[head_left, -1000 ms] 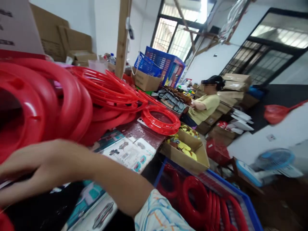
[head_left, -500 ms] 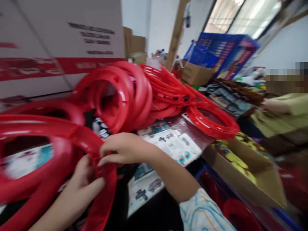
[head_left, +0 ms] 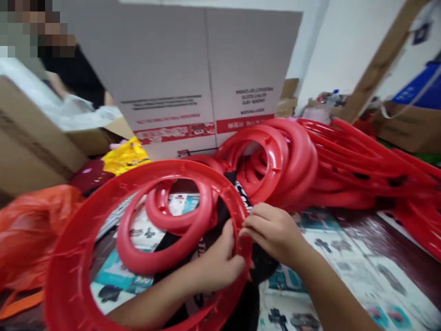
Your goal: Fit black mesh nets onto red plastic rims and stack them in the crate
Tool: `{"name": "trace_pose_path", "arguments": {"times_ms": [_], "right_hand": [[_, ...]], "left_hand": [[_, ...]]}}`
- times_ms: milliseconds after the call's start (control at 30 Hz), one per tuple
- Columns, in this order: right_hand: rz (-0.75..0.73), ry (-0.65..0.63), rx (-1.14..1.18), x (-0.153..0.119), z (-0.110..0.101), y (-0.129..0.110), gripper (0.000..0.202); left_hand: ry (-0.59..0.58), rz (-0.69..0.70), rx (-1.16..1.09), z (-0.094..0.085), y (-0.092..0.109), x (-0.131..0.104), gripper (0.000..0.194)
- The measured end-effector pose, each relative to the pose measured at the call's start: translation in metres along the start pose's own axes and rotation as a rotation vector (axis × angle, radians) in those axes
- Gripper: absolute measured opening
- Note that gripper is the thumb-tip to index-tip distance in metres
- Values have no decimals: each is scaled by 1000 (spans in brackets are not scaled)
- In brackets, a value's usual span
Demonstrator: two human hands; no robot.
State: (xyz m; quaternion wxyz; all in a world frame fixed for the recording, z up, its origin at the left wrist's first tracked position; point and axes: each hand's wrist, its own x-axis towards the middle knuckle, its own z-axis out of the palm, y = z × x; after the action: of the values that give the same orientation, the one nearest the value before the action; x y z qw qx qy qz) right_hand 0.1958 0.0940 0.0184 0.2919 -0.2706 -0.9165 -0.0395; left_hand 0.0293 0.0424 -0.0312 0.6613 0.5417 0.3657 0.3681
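A large red plastic ring (head_left: pixel 65 271) with small ribs on its inner side stands tilted in front of me. My left hand (head_left: pixel 220 266) reaches across its opening and grips its right side, thumb on the near face. Just above, my right hand (head_left: pixel 272 230) is closed with its fingertips pinched at the same rim. Black cloth with white lettering (head_left: pixel 243 193) shows behind the rim near my right fingers. Through the opening I see a smaller, smooth red ring (head_left: pixel 138 255) and more black fabric. Whatever lies under the right fingertips is hidden.
Red rings (head_left: pixel 299 161) are piled behind and to the right. A tall white carton (head_left: pixel 172 55) backs the table. Printed sheets (head_left: pixel 351 266) cover the tabletop. At left are an orange plastic bag (head_left: pixel 37 230), a yellow packet (head_left: pixel 126 158) and a cardboard box (head_left: pixel 31 138). Someone stands at far left.
My view has swung left, so the ring and both hands appear further right. More of the large ring now shows, and both hands still grip its right side.
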Motion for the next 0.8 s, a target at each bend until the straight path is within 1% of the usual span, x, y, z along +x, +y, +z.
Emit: {"name": "trace_pose_path", "arguments": {"times_ms": [100, 233, 433, 633, 800], "right_hand": [[-38, -3, 9, 4, -2, 3, 27], [-129, 0, -10, 7, -5, 6, 30], [-79, -72, -52, 6, -3, 13, 31], [-77, -94, 1, 5, -4, 11, 27], [-42, -126, 43, 5, -4, 12, 24]], "left_hand": [[-54, 94, 103, -5, -1, 7, 67], [-51, 133, 191, -11, 3, 12, 67], [-90, 88, 258, -16, 2, 16, 65], [-85, 158, 343, -16, 7, 15, 68], [-106, 157, 425, -15, 13, 13, 69]]}}
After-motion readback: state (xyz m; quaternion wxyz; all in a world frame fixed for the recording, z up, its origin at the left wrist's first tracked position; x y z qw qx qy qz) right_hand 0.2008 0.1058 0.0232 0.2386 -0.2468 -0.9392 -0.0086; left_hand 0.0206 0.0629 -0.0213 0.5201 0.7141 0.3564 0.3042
